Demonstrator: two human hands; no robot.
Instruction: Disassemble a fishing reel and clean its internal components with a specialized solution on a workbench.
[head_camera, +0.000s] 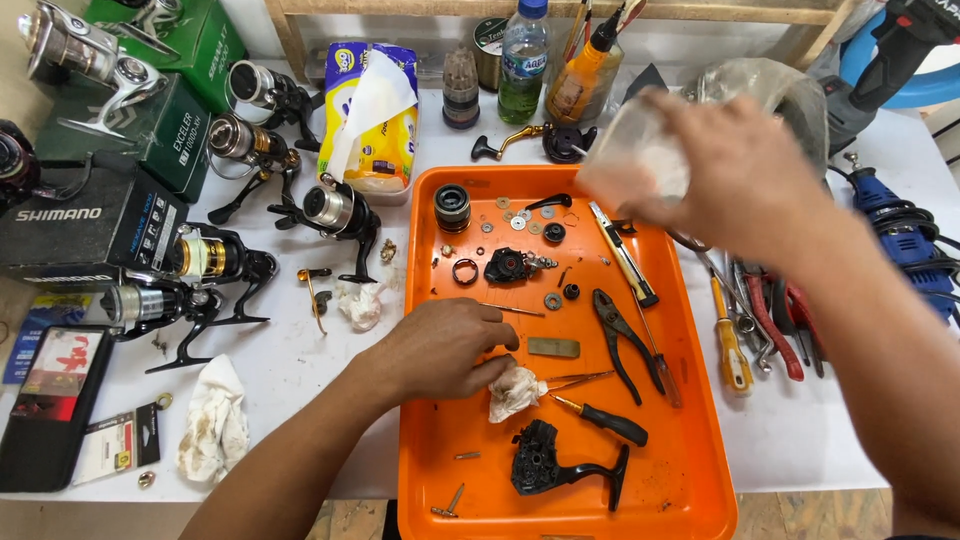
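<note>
Two hands over orange tray (420, 480).
Left hand (440, 348) curled, fingers pinching a crumpled tissue (514, 391) mid-tray. Right hand (735, 170) raised at the tray's far edge, closed around a blurred clear tub (632, 155). Pliers (622, 340) just right of the tissue.

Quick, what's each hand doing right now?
Left hand: closed on a crumpled white tissue.
Right hand: closed around a blurry clear container.

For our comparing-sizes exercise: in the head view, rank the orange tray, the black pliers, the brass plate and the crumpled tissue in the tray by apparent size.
1. orange tray
2. black pliers
3. crumpled tissue, partly under the left hand, so unsure
4. brass plate
</note>
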